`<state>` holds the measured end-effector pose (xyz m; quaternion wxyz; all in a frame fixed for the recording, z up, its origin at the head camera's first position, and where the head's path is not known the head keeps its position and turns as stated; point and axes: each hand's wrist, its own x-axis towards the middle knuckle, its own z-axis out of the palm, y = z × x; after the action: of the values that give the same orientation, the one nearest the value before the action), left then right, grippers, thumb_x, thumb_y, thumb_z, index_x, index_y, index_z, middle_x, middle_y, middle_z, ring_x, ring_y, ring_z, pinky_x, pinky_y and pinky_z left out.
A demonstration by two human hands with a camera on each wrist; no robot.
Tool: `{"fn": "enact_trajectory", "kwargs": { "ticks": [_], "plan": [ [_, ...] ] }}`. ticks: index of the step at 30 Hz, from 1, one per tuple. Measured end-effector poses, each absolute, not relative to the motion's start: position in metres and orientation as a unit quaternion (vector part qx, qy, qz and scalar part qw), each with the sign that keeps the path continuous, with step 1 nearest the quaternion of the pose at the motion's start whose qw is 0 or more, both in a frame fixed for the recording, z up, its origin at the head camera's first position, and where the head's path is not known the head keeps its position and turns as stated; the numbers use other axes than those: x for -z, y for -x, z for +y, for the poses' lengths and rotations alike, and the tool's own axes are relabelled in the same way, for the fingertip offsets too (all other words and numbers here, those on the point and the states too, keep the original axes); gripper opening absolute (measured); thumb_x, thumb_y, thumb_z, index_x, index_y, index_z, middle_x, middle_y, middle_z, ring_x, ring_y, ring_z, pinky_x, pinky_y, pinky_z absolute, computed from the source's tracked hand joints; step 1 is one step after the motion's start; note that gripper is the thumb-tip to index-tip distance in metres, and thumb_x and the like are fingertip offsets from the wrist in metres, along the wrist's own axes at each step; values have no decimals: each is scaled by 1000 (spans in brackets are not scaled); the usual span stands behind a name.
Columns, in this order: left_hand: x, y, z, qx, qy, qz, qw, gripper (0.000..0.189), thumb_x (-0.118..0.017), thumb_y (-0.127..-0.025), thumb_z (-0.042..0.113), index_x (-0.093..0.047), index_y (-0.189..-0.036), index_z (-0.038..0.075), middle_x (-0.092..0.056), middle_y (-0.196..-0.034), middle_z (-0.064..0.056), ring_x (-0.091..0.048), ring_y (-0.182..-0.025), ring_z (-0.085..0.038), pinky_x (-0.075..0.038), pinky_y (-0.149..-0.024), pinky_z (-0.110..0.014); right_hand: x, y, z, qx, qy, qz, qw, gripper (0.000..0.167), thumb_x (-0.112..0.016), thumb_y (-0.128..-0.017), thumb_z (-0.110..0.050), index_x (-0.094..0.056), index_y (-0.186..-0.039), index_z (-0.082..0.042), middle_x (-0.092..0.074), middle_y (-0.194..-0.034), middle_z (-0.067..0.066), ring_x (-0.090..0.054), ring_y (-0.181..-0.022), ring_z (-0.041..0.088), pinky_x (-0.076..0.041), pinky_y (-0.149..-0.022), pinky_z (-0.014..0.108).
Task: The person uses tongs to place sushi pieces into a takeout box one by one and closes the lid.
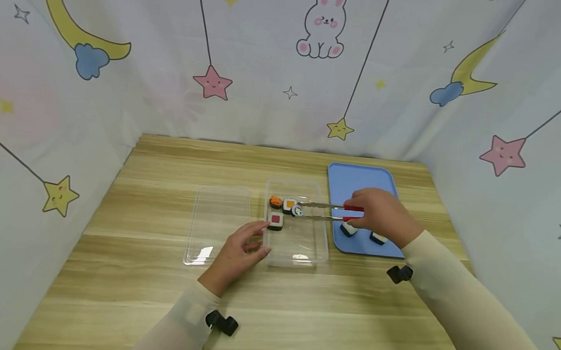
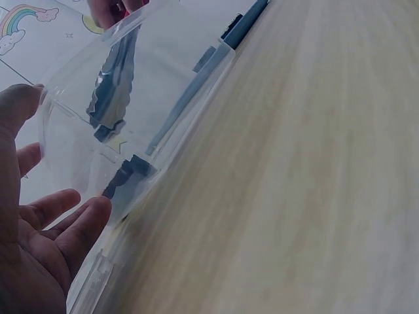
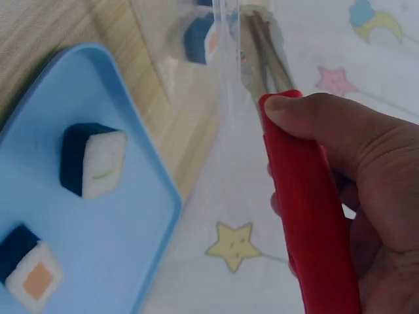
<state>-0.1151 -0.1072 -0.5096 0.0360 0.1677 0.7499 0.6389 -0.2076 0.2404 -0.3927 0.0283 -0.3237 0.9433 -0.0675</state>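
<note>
My right hand (image 1: 381,212) grips red-handled metal tongs (image 3: 304,203), which reach leftward over a clear plastic container (image 1: 301,244). At the tong tips is a small round sushi roll (image 1: 297,210) with a dark rim. Inside the container, near its left side, are an orange-topped sushi piece (image 1: 275,201), a roll with a yellow-orange centre (image 1: 289,204) and a roll with a red centre (image 1: 275,220). My left hand (image 1: 237,253) has its fingers loosely bent and spread against the container's left wall, fingertips touching the plastic in the left wrist view.
A clear lid (image 1: 216,214) lies on the wooden table (image 1: 169,166), left of the container. On the right, a blue tray (image 1: 361,180) carries a white-faced sushi piece (image 3: 101,163) and another with an orange centre (image 3: 38,280). Patterned curtains surround the table.
</note>
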Motion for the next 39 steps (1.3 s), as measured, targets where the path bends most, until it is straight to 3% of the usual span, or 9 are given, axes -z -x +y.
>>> {"fn": "enact_trajectory", "kwargs": {
  "ticks": [11, 23, 33, 39],
  "plan": [
    [509, 115, -107, -632, -161, 757, 40, 57, -75, -94, 1, -53, -147, -2, -47, -153, -20, -52, -133, -48, -53, -106, -53, 386, 216, 201, -19, 365, 930, 38, 13, -86, -78, -15, -79, -89, -19, -64, -83, -8, -61, -78, 16, -57, -64, 34],
    [514, 117, -107, -632, -168, 755, 35, 57, -74, -94, 0, -53, -147, -3, -47, -153, -22, -53, -132, -47, -53, -105, -54, 378, 218, 186, -49, 366, 928, 53, 16, -89, -77, -16, -81, -92, -15, -64, -82, -8, -62, -79, 17, -56, -63, 33],
    [542, 126, -111, -627, -176, 759, 21, 59, -77, -93, 4, -55, -148, 5, -48, -154, -15, -55, -131, -41, -56, -103, -46, 379, 216, 189, -39, 368, 928, 40, 21, -90, -76, -19, -81, -95, -16, -65, -84, -7, -63, -81, 18, -57, -64, 35],
    [543, 127, -112, -622, -187, 760, 18, 57, -78, -95, 12, -56, -148, 9, -50, -153, -8, -57, -131, -35, -57, -102, -39, 378, 217, 217, 31, 337, 940, 37, 36, -92, -77, -25, -80, -109, -13, -65, -90, -5, -62, -83, 17, -59, -71, 37]
  ]
}}
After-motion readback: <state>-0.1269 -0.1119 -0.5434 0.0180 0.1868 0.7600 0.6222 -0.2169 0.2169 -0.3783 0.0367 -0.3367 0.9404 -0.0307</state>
